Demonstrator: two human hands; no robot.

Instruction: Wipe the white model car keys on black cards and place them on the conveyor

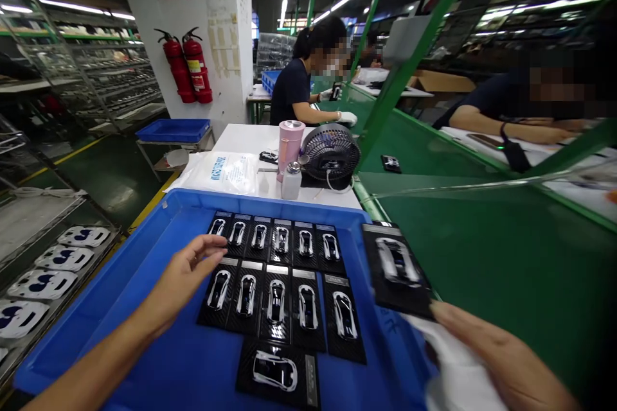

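A blue tray (270,201) holds several small white-and-black model cars (276,302) mounted on black carbon-patterned bases. They lie in two rows, with one more model car (274,369) set sideways in front. My left hand (190,270) hovers at the left end of the rows, fingers apart and holding nothing. Over the tray's right edge, my right hand (482,340) grips the lower end of another model car on its black base (396,262). White cloth-like material (457,359) hangs beneath that hand; its exact kind is unclear.
Behind the tray, a white table bears a plastic bag (222,172), a pink tumbler (290,148), a small bottle (291,181) and a black fan (331,153). A green conveyor (501,237) runs along the right. Two co-workers sit beyond. White car-shaped parts (62,260) lie on a left rack.
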